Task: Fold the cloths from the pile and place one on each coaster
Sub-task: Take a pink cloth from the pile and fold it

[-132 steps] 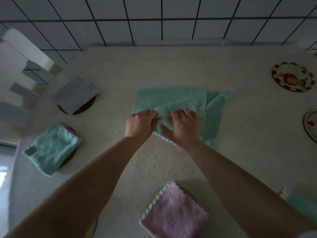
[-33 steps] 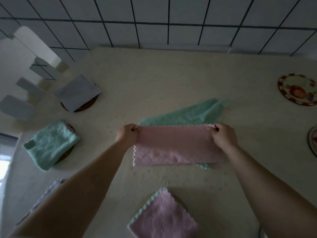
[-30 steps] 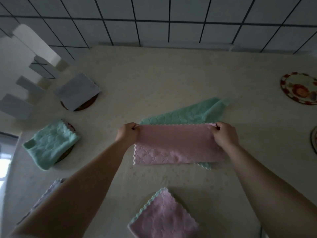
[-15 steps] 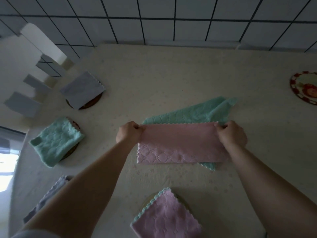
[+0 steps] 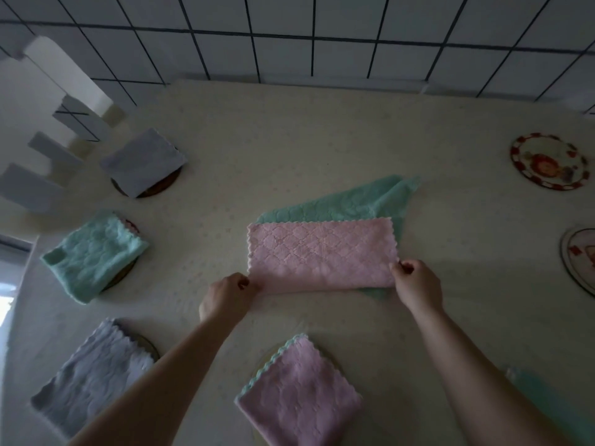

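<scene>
Four folded cloths sit on coasters at left and near: grey [image 5: 143,161], green [image 5: 93,254], grey [image 5: 91,378], pink [image 5: 299,392]. My left hand [image 5: 227,296] and right hand [image 5: 417,284] pinch the near corners of a quilted pink cloth [image 5: 322,254], a rectangle over a green cloth [image 5: 360,201]. Two round patterned coasters [image 5: 549,165] lie bare at right.

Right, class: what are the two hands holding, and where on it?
Both grip the half-folded pink quilted cloth: left hand at its near left corner, right hand at its near right corner.
</scene>
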